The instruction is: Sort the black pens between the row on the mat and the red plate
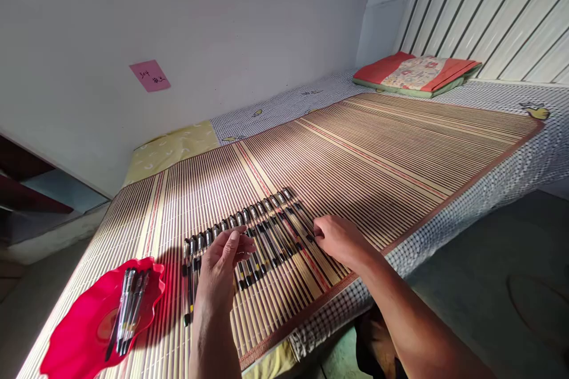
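Note:
A long row of black-capped pens (267, 234) lies side by side on the slatted bamboo mat (368, 166). Over the left part of that row hovers my left hand (223, 257), its fingers loosely bent and apart, with nothing seen in it; it covers some of the pens. At the right end of the row my right hand (335, 240) is closed, with its fingertips by the lower end of the last pen. Whatever those fingers hold, if anything, is hidden. More pens (131, 308) lie bunched in a red scalloped plate (80, 323) at the lower left.
The mat covers a bed with a checked sheet (549, 142) and a yellow cloth (175, 148) by the wall. A folded red and floral quilt (413, 74) rests at the far end, near white slats (489, 12). A pink note (150, 76) is on the wall.

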